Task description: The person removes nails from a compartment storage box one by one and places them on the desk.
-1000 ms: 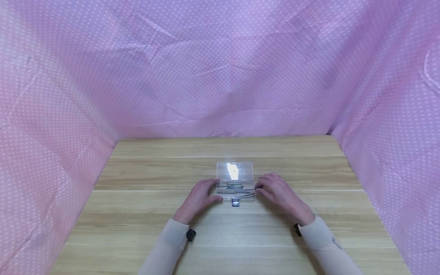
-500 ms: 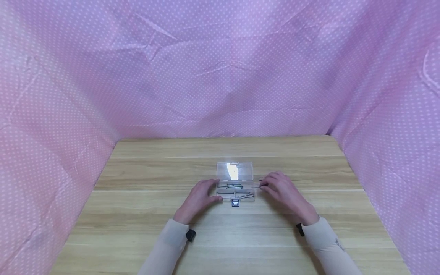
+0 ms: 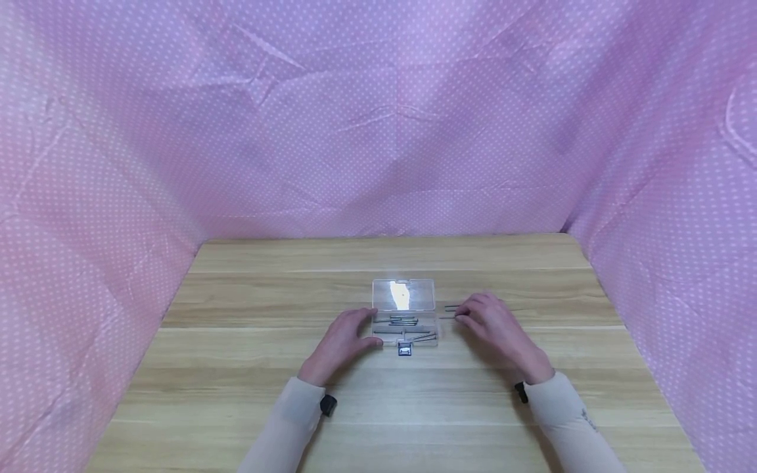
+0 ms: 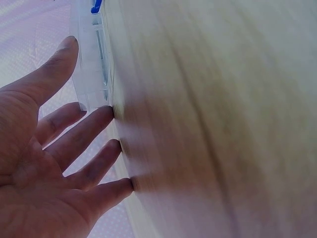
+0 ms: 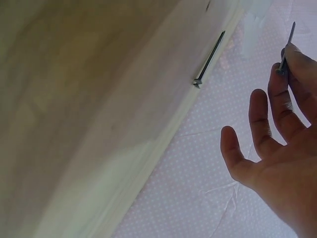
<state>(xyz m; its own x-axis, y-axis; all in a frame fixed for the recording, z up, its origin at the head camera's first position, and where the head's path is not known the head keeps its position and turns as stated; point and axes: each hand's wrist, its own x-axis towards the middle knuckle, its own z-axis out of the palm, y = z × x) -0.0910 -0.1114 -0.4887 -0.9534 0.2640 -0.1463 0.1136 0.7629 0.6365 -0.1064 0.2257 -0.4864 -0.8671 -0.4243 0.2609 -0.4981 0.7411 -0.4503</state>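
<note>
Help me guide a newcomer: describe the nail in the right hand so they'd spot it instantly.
On the wooden table, find the open clear box, then the right hand just to its right. That hand pinches the slim metal nail. The boxed nails and the table nails lie loose; this one alone is held.

We can read no lettering: the dark marking (image 3: 589, 420) on the right sleeve (image 3: 554, 402), facing the right edge of the table (image 3: 615, 368), is too small.

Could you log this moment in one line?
left hand: beside clear box | right hand: pinches nail | lid: open | nails: in box, more on table
</note>
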